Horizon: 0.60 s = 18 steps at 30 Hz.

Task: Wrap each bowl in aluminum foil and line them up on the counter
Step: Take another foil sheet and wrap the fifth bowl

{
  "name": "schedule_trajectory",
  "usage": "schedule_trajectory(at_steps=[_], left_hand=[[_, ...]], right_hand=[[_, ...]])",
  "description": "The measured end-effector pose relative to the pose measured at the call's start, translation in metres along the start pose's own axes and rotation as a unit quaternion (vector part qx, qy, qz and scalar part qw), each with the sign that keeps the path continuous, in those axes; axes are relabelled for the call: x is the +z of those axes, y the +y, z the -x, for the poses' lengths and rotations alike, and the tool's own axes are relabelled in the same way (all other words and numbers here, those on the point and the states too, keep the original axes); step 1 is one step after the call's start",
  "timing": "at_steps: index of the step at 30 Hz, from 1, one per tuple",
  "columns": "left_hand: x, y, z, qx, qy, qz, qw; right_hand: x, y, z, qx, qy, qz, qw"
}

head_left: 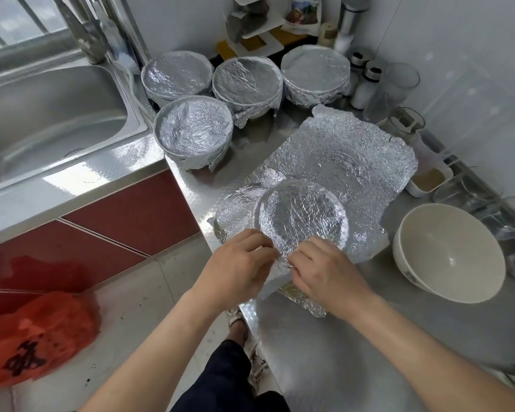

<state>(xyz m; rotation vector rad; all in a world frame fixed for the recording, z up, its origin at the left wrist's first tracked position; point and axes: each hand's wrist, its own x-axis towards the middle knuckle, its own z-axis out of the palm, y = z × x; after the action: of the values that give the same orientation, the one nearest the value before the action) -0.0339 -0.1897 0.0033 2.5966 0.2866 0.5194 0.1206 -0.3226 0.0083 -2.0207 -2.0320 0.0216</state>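
Foil-covered bowl [302, 217] sits near the middle of the steel desk [324, 337], its round rim showing through the crinkled silver aluminium foil sheet [354, 156], which spreads loose to the far right. The foil looks thin, light and easily torn, so it is best taken at its edge. The bowl beneath is probably rigid, heavier and breakable. The left hand [235, 269] and right hand [324, 269] curl their fingers [259, 239], pinching foil at the near rim. Four foil-wrapped bowls [192, 135] stand far left, and a bare white ceramic bowl [446, 254] stands right.

I'm looking at a home kitchen: stainless steel sink [51, 114] with tap [84, 34], steel counter [324, 337], red cabinet fronts [125, 215].
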Motion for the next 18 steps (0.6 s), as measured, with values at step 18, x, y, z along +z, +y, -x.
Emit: schedule_trajectory(at_steps=[18], left_hand=[[-0.010, -0.014, 0.010, 0.060, 0.035, -0.055, 0.996]], right_hand=[[0.021, -0.048, -0.017, 0.120, 0.054, -0.067, 0.989]])
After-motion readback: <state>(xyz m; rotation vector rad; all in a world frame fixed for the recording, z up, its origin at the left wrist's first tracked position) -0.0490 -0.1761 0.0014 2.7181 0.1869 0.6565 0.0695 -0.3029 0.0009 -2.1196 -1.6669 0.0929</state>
